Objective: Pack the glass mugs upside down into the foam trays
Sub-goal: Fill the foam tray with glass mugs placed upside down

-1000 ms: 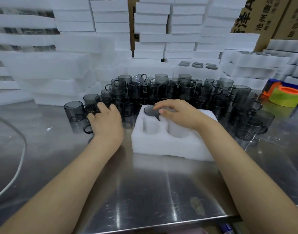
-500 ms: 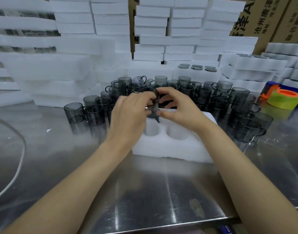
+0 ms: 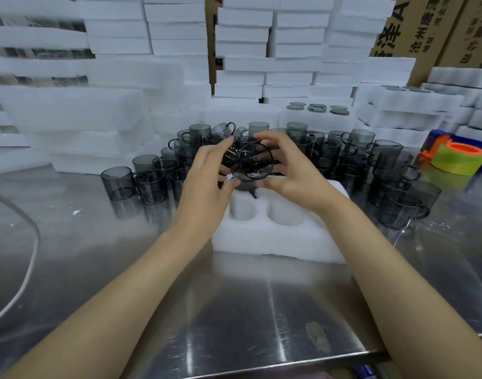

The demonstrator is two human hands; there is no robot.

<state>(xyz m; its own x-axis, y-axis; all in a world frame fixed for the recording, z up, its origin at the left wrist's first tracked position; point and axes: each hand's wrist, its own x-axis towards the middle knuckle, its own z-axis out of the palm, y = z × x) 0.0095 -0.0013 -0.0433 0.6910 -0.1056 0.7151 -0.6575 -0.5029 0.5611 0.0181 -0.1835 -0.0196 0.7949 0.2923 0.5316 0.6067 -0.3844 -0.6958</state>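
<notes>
Above the middle of the counter (image 3: 234, 310), just over the far side of a white foam tray (image 3: 275, 236), I see a smoky glass mug (image 3: 254, 160) held in the air on its side, one round end facing the camera. The left grip (image 3: 207, 181), a bare hand, curls round the mug's left side; the right grip (image 3: 291, 176) clasps its right side. A second mug (image 3: 244, 187), partly hidden, sits in the tray's far left pocket. Loose mugs (image 3: 384, 160) crowd the counter's far edge, and a tape roll (image 3: 458, 158) sits near its right edge.
</notes>
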